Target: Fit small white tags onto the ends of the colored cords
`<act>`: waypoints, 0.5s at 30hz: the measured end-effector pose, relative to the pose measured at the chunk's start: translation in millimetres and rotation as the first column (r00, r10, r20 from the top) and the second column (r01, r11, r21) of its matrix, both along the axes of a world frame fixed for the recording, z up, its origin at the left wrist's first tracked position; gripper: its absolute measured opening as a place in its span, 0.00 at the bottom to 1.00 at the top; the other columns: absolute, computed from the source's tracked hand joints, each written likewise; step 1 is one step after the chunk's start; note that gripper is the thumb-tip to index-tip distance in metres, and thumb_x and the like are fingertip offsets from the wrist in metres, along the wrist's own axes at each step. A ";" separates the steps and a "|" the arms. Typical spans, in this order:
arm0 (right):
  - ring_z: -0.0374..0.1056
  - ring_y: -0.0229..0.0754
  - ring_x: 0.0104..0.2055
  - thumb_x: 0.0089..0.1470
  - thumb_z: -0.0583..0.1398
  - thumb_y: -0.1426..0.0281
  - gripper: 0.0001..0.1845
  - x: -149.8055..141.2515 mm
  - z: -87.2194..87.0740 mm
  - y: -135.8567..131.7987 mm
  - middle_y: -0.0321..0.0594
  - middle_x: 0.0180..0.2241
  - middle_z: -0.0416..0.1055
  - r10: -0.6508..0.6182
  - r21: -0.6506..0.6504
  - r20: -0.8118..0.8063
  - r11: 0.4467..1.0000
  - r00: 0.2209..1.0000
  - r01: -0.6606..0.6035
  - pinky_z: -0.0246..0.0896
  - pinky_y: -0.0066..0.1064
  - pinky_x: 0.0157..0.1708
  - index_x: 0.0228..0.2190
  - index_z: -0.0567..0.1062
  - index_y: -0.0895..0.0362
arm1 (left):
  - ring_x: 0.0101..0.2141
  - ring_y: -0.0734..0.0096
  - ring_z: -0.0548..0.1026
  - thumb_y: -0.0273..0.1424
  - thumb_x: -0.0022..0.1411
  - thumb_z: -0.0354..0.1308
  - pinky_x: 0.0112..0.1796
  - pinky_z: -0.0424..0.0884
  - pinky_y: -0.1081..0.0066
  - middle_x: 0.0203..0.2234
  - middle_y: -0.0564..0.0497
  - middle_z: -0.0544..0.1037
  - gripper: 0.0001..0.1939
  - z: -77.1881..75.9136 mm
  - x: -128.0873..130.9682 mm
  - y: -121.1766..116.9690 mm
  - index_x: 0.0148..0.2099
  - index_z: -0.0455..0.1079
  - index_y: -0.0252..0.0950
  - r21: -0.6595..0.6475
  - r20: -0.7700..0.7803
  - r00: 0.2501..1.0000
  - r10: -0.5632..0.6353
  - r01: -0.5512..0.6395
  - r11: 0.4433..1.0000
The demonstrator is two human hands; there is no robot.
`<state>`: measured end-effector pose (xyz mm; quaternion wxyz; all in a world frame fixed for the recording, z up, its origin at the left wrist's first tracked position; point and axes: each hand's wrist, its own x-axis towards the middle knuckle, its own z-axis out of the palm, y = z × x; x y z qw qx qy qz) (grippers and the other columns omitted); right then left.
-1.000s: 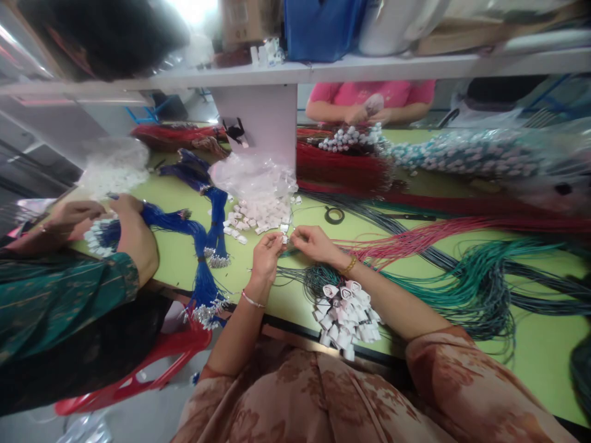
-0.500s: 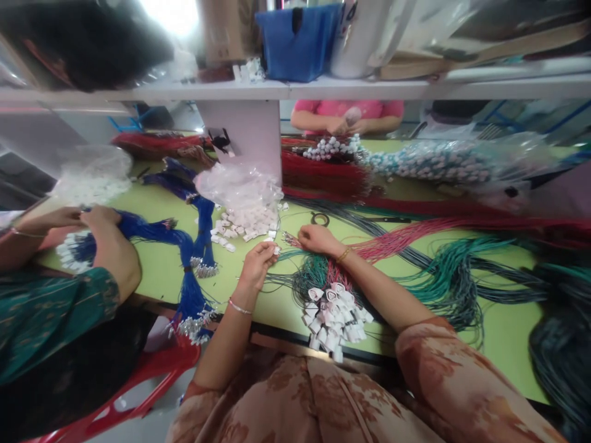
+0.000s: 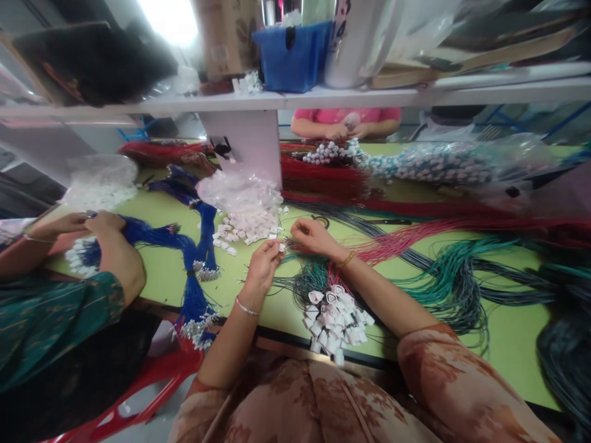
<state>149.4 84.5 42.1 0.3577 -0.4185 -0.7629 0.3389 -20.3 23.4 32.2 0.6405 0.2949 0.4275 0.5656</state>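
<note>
one white cap (image 3: 282, 247) is pinched by the left hand (image 3: 262, 266); the gap to the right hand (image 3: 311, 235) has just been narrowed, hands apart, so the cap is brought just beside the wire ends (image 3: 288, 240). whether any are gripped there cannot be told.

Leafy brown on dusty pink

The person wears a loose dusty-pink top (image 3: 318, 409) with blotchy, leaf-like brown patches. Its left sleeve (image 3: 203, 403) and right sleeve (image 3: 447, 366) end around the elbows, the right one heavily patterned. A thin pale bracelet (image 3: 247, 306) circles the left wrist (image 3: 253, 292); a yellowish bracelet (image 3: 347, 258) circles the right wrist (image 3: 340, 253).
</note>
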 end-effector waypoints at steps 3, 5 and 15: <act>0.58 0.32 0.23 0.52 0.55 0.64 0.12 -8.4 7.4 -7.5 0.33 0.22 0.66 0.040 -0.102 -0.122 0.993 0.992 -0.053 0.52 0.24 0.25 0.28 0.71 0.60 | 0.27 0.80 0.70 0.31 0.48 0.67 0.31 0.65 0.76 0.30 0.51 0.75 0.11 -7.9 4.7 3.1 0.34 0.73 0.33 0.024 0.060 0.998 0.025 -0.027 0.999; 0.56 0.32 0.22 0.50 0.56 0.64 0.11 -10.5 7.5 -13.3 0.32 0.21 0.65 0.039 -0.138 -0.142 0.989 0.989 -0.059 0.51 0.24 0.24 0.27 0.71 0.60 | 0.28 0.79 0.69 0.30 0.49 0.66 0.31 0.65 0.76 0.30 0.51 0.75 0.10 -13.3 5.9 4.1 0.34 0.73 0.33 0.022 0.098 0.995 0.036 -0.038 0.999; 0.50 0.30 0.21 0.43 0.59 0.65 0.10 -10.8 -9.4 -26.1 0.29 0.18 0.57 -0.025 -0.162 -0.066 0.987 0.998 0.014 0.44 0.23 0.22 0.23 0.70 0.61 | 0.28 0.78 0.70 0.30 0.51 0.65 0.32 0.66 0.75 0.29 0.49 0.75 0.08 -22.4 6.3 5.0 0.33 0.73 0.32 -0.018 0.178 0.983 0.043 -0.040 0.999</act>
